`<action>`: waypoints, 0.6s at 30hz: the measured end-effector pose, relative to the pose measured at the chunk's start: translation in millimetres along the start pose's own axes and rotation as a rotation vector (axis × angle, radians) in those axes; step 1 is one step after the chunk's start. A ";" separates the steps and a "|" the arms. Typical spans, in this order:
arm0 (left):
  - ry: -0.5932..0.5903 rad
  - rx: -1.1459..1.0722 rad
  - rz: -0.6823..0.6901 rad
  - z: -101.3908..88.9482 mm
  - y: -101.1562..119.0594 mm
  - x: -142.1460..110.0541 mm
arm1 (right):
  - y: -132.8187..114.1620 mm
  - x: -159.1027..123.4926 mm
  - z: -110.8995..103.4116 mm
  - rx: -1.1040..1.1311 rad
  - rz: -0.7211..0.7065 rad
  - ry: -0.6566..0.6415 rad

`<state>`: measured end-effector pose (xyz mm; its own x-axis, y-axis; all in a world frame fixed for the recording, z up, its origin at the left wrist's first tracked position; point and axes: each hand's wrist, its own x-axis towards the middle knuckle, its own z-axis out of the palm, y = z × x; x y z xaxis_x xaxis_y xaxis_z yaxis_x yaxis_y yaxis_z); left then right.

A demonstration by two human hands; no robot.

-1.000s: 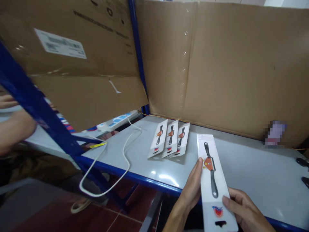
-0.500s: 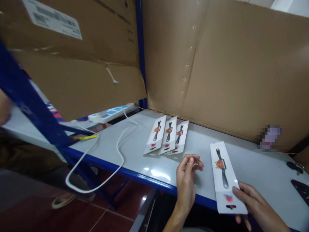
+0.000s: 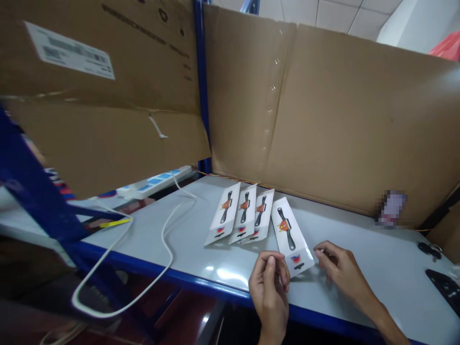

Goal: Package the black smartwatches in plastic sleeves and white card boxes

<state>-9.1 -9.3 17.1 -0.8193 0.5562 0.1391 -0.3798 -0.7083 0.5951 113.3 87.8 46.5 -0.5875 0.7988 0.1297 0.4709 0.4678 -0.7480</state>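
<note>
A white hang-hole package (image 3: pixel 292 242), printed with a black-handled spokeshave, lies aslant on the grey tabletop. Beside its lower right edge is my right hand (image 3: pixel 341 270); its fingers are bent and apart, the fingertips close to the edge with no grip showing. My left hand (image 3: pixel 269 287) is near the package's lower left corner, loosely curled, thumb against the fingers, with nothing visible in it. To the left, three matching packages stand in a row, leaning and partly overlapping: the left one (image 3: pixel 224 215), the middle one (image 3: pixel 245 215) and the right one (image 3: pixel 264 215).
Cardboard panels (image 3: pixel 341 120) wall the back and left of the blue-edged table (image 3: pixel 201 285). A white cable (image 3: pixel 163 239) loops over the front edge, near a power strip (image 3: pixel 158 182). Keys (image 3: pixel 429 250) and a black device (image 3: pixel 443 290) lie at the right.
My right hand has moved the package left onto the table beside the other three and let go. My left hand has curled closer. The camera view has tilted up slightly.
</note>
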 end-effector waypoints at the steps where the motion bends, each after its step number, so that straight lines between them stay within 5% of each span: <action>1: -0.008 -0.003 -0.016 -0.3 0.3 0.6 | 1.5 -1.3 1.6 -0.008 0.004 -0.014; 9: -0.024 -0.015 -0.046 -1.8 0.5 3.5 | -2.4 9.6 23.5 0.090 0.008 -0.239; 18: -0.036 -0.008 -0.059 -9.1 -6.1 8.5 | -16.0 62.8 52.4 -0.095 -0.102 -0.223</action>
<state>-17.6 -4.2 7.5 -0.7797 0.6120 0.1323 -0.4303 -0.6773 0.5967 34.4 110.6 32.4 -0.7607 0.6475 0.0468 0.4552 0.5834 -0.6726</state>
